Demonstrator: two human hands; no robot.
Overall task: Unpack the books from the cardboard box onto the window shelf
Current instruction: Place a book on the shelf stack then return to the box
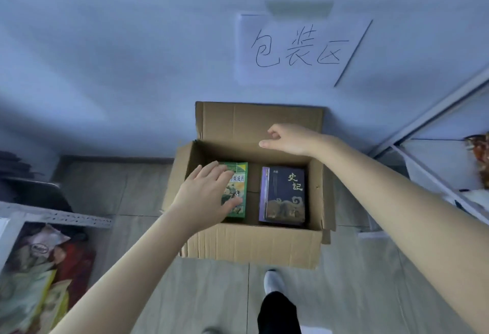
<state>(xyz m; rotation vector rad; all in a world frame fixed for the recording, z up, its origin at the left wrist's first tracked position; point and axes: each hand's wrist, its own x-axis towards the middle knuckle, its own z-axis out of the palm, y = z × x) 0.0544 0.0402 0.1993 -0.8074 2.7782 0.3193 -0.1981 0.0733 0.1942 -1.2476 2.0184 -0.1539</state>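
Note:
An open cardboard box (251,243) stands on the floor against the wall. Inside lie a green book (239,193) on the left and a dark purple book (284,197) on the right, both flat with covers up. My left hand (206,196) reaches into the box with fingers spread over the green book's left part; I cannot tell if it touches. My right hand (288,139) hovers at the box's raised back flap (259,122), fingers loosely curled, holding nothing.
A paper sign (299,48) is taped to the wall above the box. A metal shelf rack (53,217) with packaged goods stands at the left. A white frame shelf (436,153) is at the right. My shoe (274,280) is just before the box.

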